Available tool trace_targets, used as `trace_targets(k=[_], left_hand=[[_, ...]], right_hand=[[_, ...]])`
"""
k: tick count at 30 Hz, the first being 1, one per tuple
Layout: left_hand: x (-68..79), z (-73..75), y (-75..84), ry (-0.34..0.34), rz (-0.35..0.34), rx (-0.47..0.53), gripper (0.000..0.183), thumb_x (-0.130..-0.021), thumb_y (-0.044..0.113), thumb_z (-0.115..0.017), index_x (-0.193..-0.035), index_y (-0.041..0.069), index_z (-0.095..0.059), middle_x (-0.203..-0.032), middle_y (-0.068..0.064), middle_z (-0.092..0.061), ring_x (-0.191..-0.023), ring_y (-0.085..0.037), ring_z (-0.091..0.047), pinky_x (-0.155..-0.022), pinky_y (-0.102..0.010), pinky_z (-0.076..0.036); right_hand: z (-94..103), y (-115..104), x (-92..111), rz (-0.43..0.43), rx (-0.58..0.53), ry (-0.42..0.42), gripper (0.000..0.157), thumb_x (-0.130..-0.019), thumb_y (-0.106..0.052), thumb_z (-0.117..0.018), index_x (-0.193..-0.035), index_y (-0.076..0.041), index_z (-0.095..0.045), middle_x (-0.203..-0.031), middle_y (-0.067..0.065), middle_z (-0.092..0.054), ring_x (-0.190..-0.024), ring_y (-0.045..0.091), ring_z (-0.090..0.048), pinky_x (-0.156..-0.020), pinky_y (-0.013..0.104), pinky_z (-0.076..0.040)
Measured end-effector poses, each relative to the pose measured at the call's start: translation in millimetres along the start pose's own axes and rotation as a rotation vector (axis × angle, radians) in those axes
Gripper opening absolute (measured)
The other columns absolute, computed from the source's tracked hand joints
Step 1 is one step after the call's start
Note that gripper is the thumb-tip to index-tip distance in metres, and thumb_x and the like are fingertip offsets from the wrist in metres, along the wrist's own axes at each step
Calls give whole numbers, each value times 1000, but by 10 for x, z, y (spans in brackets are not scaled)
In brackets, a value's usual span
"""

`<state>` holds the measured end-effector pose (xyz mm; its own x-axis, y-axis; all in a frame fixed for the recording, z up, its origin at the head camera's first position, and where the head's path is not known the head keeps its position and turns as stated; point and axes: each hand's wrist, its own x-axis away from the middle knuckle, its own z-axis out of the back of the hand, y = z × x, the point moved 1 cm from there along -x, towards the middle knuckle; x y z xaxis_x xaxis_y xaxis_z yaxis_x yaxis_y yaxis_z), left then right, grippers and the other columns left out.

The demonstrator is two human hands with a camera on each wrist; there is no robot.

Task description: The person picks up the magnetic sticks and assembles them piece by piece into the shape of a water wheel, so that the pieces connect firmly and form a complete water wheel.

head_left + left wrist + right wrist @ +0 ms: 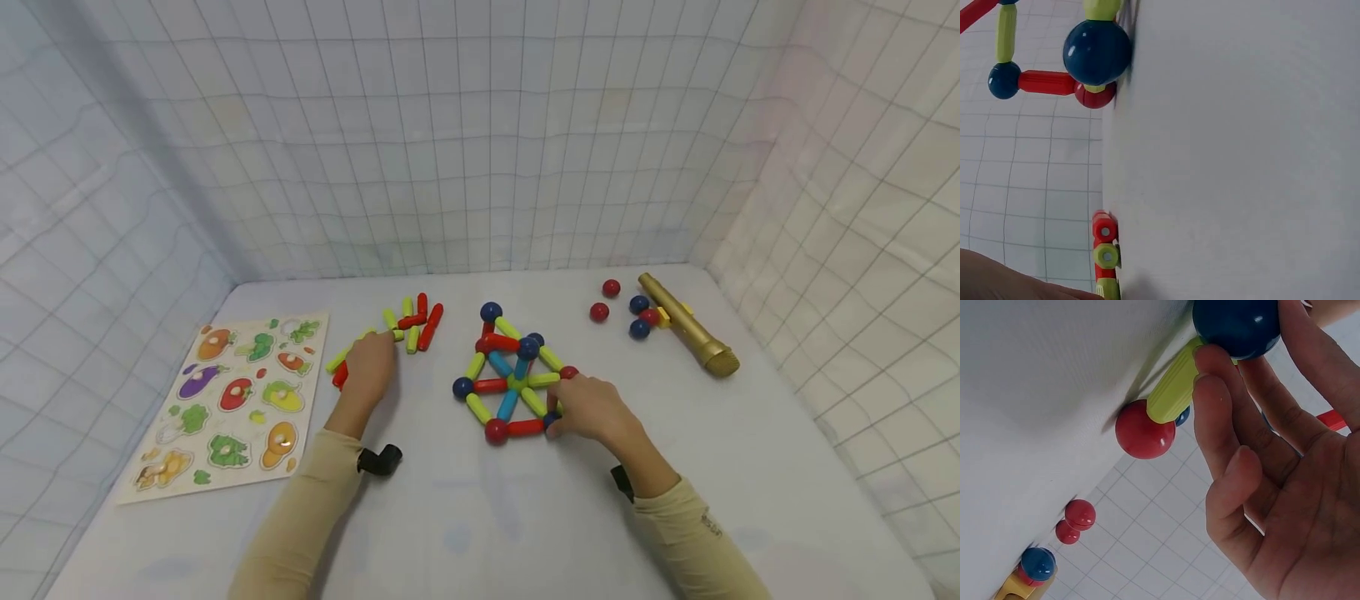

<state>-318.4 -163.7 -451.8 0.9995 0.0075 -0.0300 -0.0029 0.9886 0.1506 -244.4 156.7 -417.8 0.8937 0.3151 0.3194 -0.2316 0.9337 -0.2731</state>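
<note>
A magnetic ball-and-rod structure (491,386) of red, yellow-green and light blue rods stands at the table's middle, with a green ball at its hub and raised parts at the back. My right hand (596,408) is at its near right corner. Thumb and fingers pinch a blue ball (1238,328), which joins a yellow-green rod (1174,384) leading to a red ball (1145,430). My left hand (371,367) reaches down among loose red and yellow-green rods (431,327) left of the structure. Its fingertips are hidden, so whether it holds a rod is unclear.
A vegetable picture puzzle board (255,400) lies on the left. Toward the back right are loose red balls (599,312) and blue balls (639,329), beside a gold toy microphone (686,325). Grid-patterned cloth walls (450,167) enclose the back and sides.
</note>
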Motion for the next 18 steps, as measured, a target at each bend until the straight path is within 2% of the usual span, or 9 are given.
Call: trace_targets(k=[2, 4, 8, 10, 14, 16, 18], left_hand=[[3, 28, 1, 12, -8, 23, 19, -97, 2, -48, -101, -7, -65, -94, -28, -65, -87, -45, -66, -69, -52, -57], [30, 69, 15, 35, -16, 69, 15, -95, 2, -51, -100, -8, -62, -94, -28, -62, -85, -45, -65, -70, -52, -56], [141, 160, 120, 58, -53, 265, 17, -90, 4, -63, -105, -5, -60, -100, -23, -62, -87, -37, -64, -75, -46, -56], [226, 191, 213, 12, -99, 390, 24, -88, 8, -69, -109, 0, -61, -103, -19, -65, -92, -32, -65, -78, -41, -57], [396, 223, 420, -148, -212, 610, 28, -87, 13, -73, -112, 8, -63, -108, -10, -69, -101, -27, -68, -83, -37, -58], [449, 219, 499, -184, -257, 662, 29, -86, 14, -73, -113, 9, -63, -108, -9, -68, -102, -26, -68, -83, -36, -58], [472, 209, 548, -187, -287, 688, 29, -86, 14, -74, -113, 9, -63, -107, -8, -68, -100, -26, -69, -83, -35, -59]], right_hand=[[9, -3, 5, 2, 2, 3, 30, -72, -31, -86, -94, -16, -71, -78, -2, -61, -73, 16, -54, -63, 29, -46], [9, -7, 10, 5, 6, 7, 30, -72, -31, -86, -94, -15, -71, -78, -2, -61, -73, 16, -54, -63, 29, -45], [-7, -19, 25, 13, 10, 15, 30, -72, -31, -86, -92, -15, -70, -76, -3, -60, -72, 16, -53, -63, 29, -45], [-13, -24, 26, 14, 5, 19, 30, -72, -31, -86, -92, -15, -70, -77, -3, -60, -72, 16, -53, -63, 29, -45], [-9, -36, 29, 9, -5, 16, 30, -72, -31, -86, -92, -16, -70, -77, -3, -61, -72, 16, -53, -62, 28, -44], [-3, -38, 28, 4, -6, 13, 30, -72, -31, -86, -92, -16, -71, -77, -3, -61, -72, 16, -53, -62, 28, -44], [2, -39, 28, 1, -7, 11, 30, -72, -31, -86, -92, -16, -71, -77, -3, -60, -72, 16, -53, -62, 28, -44]])
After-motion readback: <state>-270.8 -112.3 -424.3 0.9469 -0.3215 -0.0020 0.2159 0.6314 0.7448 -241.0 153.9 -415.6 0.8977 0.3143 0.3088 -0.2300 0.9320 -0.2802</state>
